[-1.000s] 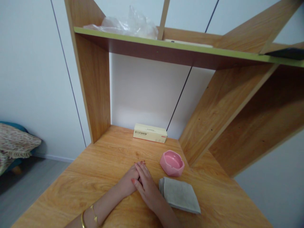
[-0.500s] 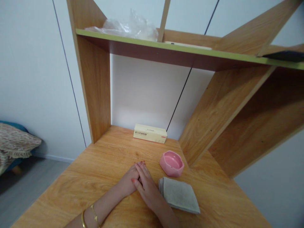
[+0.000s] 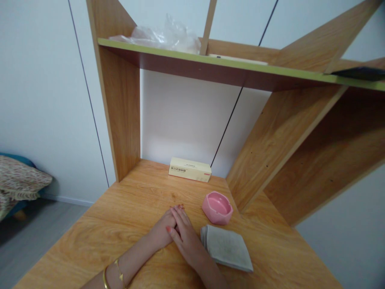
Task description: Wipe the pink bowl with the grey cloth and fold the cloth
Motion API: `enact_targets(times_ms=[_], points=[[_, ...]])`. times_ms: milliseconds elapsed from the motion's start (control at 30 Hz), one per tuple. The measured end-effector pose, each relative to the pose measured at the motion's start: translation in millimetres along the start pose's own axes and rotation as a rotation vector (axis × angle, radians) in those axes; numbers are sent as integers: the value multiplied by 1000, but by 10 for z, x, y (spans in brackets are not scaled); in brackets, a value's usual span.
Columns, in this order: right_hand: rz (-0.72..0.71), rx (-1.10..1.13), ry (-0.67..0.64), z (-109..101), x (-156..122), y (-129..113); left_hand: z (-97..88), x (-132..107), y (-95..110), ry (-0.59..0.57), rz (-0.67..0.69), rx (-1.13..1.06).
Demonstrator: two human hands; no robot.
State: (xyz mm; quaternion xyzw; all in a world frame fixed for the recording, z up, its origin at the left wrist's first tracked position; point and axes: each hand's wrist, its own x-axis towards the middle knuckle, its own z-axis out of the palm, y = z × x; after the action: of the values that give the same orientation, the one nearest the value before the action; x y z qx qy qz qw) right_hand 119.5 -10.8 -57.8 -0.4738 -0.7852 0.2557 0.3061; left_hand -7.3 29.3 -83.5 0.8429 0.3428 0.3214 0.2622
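My left hand (image 3: 164, 230) lies flat on the wooden desk top, with gold bangles (image 3: 116, 275) on its wrist. Across it rests my right hand (image 3: 185, 235), its fingers stretched out over the left fingers and its thumb apart, red nails showing. Most of the left fingers are covered by the right ones. Neither hand holds an object. Just right of my right hand is a folded grey cloth (image 3: 228, 247). Beyond the cloth stands a pink faceted ashtray (image 3: 217, 208) with notches in its rim.
A cream-coloured box (image 3: 190, 169) with printed lettering sits at the desk's back edge. Overhead runs a shelf (image 3: 192, 58) bearing a crumpled clear plastic bag (image 3: 168, 36). Wooden side panels (image 3: 122, 108) bound the space. At far left, a patterned throw (image 3: 21, 176) covers blue furniture.
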Motion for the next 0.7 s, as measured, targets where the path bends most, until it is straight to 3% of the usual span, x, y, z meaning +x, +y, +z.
enact_targets(times_ms=[700], points=[[-5, 3, 14, 8, 11, 9, 28, -12, -43, 8, 1, 21]])
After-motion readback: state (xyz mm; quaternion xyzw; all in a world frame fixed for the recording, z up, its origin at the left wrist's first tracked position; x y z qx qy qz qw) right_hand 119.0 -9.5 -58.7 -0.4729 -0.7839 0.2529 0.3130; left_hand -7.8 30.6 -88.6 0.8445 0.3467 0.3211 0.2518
